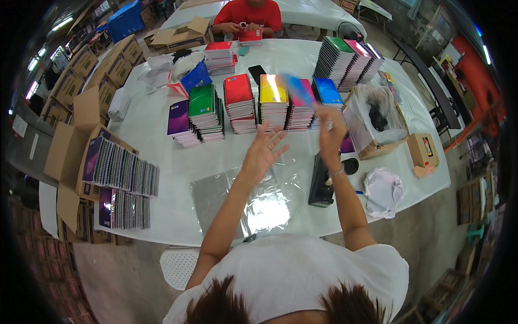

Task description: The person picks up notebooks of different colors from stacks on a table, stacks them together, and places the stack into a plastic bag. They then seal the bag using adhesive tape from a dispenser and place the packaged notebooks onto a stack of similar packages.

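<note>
My right hand is raised, its fingers closed on the edge of a blue notebook that is smeared by motion. That notebook hangs over the pink stack, partly hiding it. Fingers spread and palm bare, my left hand hovers just in front of the yellow notebooks. Red, green, purple and blue stacks of spiral notebooks stand in the same row. Clear plastic sleeves lie flat below my left forearm.
A black tape dispenser sits beside my right forearm. Right of it are a plastic-lined box and a crumpled white roll. An open carton and spiral notebooks occupy the left edge. A person in red handles a red notebook opposite.
</note>
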`<state>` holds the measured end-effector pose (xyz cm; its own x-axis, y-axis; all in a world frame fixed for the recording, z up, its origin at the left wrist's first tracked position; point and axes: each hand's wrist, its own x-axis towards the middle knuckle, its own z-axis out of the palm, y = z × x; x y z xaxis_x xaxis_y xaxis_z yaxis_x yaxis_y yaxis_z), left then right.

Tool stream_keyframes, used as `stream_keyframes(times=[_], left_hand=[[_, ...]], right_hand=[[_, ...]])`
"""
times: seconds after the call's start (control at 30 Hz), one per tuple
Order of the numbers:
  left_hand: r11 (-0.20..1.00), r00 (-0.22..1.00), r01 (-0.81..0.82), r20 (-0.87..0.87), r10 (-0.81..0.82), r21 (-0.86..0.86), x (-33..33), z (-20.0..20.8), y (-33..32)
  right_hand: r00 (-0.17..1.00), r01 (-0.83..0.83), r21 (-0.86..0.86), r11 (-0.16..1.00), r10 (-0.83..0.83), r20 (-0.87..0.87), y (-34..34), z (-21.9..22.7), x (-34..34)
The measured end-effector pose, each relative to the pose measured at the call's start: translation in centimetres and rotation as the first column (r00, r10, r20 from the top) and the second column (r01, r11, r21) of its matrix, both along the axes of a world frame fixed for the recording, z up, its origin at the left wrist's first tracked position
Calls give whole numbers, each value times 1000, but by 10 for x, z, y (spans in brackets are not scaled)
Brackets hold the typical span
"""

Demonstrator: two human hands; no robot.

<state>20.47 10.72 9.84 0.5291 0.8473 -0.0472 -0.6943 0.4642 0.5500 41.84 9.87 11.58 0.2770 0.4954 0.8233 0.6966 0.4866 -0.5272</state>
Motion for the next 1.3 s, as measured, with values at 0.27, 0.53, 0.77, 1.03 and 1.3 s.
stream_keyframes(times=[0.27,0.53,0.77,1.03,1.3], left_hand=[[973,956,-229,-189,225,2,-42,-43,16],[925,943,-320,-169,288,-207,-87,-72,-2],[945,973,-225,-108,204,-237,-99,-74,-6],[970,981,10,189,37,-243,-81,-9,-17],[912,943,-334,-86,322,-238,-108,-65,0]], right_hand=[[874,-290,-272,917,370,314,47,-43,-22],[780,257,-451,855,93,619,131,-55,62],[922,185,-365,912,-31,387,88,-50,56],[893,-192,-70,979,204,401,-2,6,-59],[795,-262,-339,904,401,455,88,-32,-82]])
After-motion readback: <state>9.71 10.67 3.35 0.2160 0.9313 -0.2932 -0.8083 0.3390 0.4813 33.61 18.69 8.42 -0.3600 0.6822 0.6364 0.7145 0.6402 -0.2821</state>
